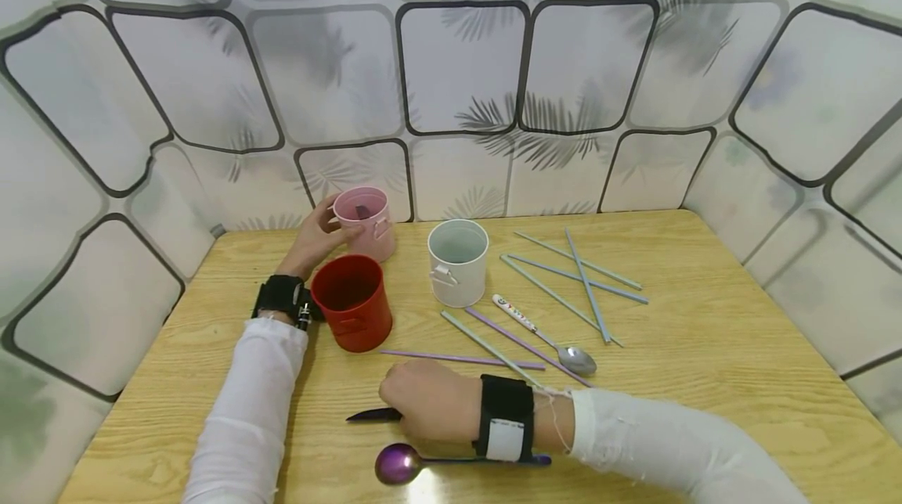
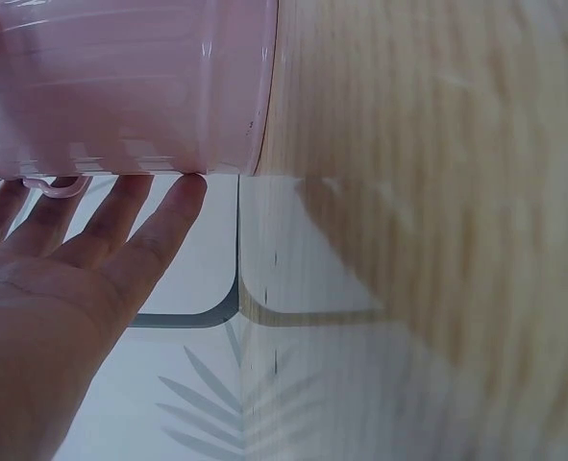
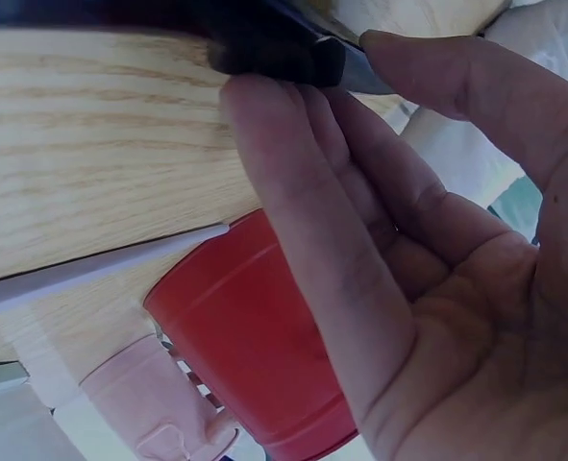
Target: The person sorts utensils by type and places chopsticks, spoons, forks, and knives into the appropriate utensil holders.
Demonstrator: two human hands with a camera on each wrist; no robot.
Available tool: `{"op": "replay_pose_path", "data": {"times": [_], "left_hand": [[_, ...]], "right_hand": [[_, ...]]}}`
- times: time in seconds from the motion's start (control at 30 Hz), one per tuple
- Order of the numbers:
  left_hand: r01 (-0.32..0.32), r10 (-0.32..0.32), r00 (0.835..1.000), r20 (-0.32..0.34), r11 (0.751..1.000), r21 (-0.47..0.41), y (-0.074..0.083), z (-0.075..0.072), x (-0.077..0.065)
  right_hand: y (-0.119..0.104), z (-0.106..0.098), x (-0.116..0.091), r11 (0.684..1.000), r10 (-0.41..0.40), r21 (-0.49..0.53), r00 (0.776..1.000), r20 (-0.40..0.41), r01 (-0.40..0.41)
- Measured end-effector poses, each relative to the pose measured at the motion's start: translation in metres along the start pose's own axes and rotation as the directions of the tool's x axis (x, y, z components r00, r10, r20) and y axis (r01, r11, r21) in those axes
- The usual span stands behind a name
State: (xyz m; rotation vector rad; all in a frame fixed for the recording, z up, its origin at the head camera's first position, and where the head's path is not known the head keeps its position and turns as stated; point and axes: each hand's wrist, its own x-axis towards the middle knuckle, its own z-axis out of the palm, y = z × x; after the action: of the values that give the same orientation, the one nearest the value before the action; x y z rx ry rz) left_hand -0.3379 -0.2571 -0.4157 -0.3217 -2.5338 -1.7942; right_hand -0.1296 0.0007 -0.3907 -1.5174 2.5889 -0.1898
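Note:
At the back left, my left hand point(image 1: 317, 242) holds a small pink bucket point(image 1: 380, 242) by its side, thumb on the near wall and fingers round the far one. In the left wrist view the fingers point(image 2: 159, 235) bend against the pink wall. A dark piece point(image 1: 362, 212) shows inside that bucket. My right hand point(image 1: 433, 398), low over the front of the table, pinches a black knife point(image 1: 373, 415) whose pointed end sticks out to the left. Much of the knife is hidden by the hand. A purple metal spoon point(image 1: 398, 463) lies just in front, partly under the wrist.
A red bucket point(image 1: 359, 316) stands beside my left wrist, and a white bucket point(image 1: 458, 277) stands to its right. Several coloured sticks point(image 1: 588, 285) and a spoon with a white patterned handle point(image 1: 576, 361) lie at the right. A patterned curtain point(image 1: 465, 66) closes off the back.

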Motion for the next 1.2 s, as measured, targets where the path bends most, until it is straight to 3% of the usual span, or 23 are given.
{"op": "replay_pose_path", "data": {"times": [0.37, 0.67, 0.8, 0.93, 1.2], "left_hand": [[0.017, -0.017, 1.0, 0.005, 1.0, 0.004, 0.001, 0.0, -0.001], [0.021, -0.02, 1.0, 0.023, 1.0, -0.017, 0.031, 0.002, -0.013], [0.028, -0.027, 0.999, 0.025, 0.999, -0.017, 0.035, 0.002, -0.016], [0.03, -0.03, 0.999, 0.024, 0.999, -0.022, 0.033, 0.002, -0.015], [0.009, -0.009, 1.0, 0.001, 1.0, -0.015, 0.0, 0.0, 0.002]], "right_hand": [[0.003, -0.003, 0.0, 1.0, 0.018, -0.014, 1.0, -0.007, -0.018], [0.004, -0.001, 0.001, 1.0, 0.025, -0.019, 1.0, -0.012, -0.025], [0.003, -0.001, -0.001, 1.0, 0.004, -0.028, 0.999, -0.04, -0.006], [0.003, -0.002, -0.003, 0.999, -0.034, -0.043, 0.997, -0.062, 0.032], [-0.001, -0.024, -0.007, 0.999, -0.043, 0.01, 0.998, -0.054, 0.044]]}}
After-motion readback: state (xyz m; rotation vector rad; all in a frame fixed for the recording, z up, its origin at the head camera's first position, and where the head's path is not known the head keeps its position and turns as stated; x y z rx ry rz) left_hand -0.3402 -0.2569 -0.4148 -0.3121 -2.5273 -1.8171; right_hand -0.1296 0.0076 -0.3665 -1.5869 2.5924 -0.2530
